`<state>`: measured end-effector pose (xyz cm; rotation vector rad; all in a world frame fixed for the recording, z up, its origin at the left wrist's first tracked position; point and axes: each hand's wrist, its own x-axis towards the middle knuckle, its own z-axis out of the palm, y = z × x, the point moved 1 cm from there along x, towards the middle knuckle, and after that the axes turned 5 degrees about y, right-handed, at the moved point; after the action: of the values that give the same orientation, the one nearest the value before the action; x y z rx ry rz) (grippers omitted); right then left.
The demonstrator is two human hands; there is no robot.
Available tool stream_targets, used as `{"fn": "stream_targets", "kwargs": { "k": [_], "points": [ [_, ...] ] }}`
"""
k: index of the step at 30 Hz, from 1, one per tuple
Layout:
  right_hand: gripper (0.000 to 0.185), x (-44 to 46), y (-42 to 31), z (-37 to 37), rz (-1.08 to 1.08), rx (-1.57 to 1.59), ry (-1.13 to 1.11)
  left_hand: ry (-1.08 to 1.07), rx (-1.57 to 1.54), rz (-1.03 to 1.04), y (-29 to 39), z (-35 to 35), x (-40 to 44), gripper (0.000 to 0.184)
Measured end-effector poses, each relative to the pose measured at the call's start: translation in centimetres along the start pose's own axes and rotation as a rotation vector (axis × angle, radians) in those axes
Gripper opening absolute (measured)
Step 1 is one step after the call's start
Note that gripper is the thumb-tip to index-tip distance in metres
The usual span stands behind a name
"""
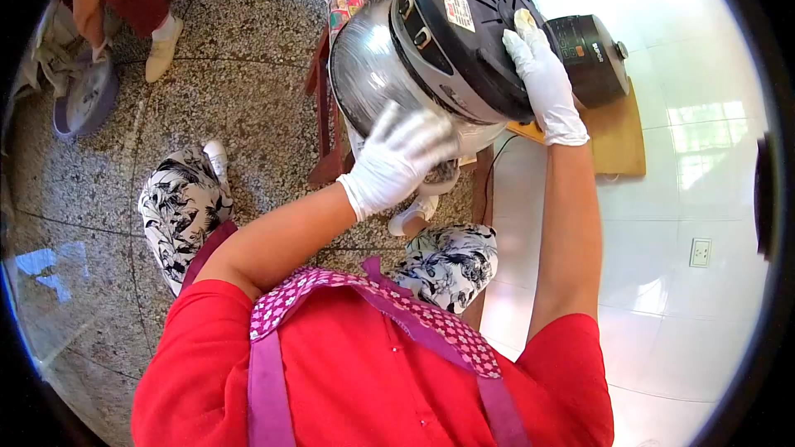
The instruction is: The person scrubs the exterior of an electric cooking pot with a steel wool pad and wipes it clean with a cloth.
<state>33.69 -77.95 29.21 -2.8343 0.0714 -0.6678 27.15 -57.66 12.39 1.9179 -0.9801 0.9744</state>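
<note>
A large cooker with a black base (pixel 489 21) lies tipped on its side over a shiny metal basin or pot (pixel 368 62). My right hand (pixel 538 74), in a white glove, rests against the black base with its fingers spread. My left hand (pixel 397 157), also gloved in white, is beside the metal surface at the cooker's lower side; its fingers are apart and blurred by motion. A white label (pixel 457 10) is stuck on the black base. What lies inside the cooker is hidden.
Behind my right hand a dark appliance (pixel 588 60) stands on a wooden board (pixel 625 141) by the tiled wall (pixel 638 240). At the upper left, another person's hand reaches toward a purple basin (pixel 103 103) on the speckled floor. A red wooden stool (pixel 325 167) supports the metal vessel.
</note>
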Motion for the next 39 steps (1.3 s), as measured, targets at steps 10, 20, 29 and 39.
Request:
{"fn": "stream_targets", "kwargs": {
  "k": [10,20,29,39],
  "points": [
    [0.061,0.2,-1.8,-0.4,-0.058,0.024,0.024,0.202,-0.331,-0.17,-7.4,-3.2,4.3,0.025],
    [0.063,0.3,-0.9,0.4,-0.056,-0.011,0.03,0.134,-0.181,-0.217,-2.6,-2.7,4.1,0.02],
    [0.061,0.1,-0.3,0.3,-0.064,0.067,0.018,0.007,-0.187,0.223,-2.4,-1.5,3.2,0.036],
    [0.061,0.2,-0.2,0.8,-0.038,0.058,0.05,0.266,-0.42,-0.833,-13.4,0.7,3.7,0.028]
  ]
}}
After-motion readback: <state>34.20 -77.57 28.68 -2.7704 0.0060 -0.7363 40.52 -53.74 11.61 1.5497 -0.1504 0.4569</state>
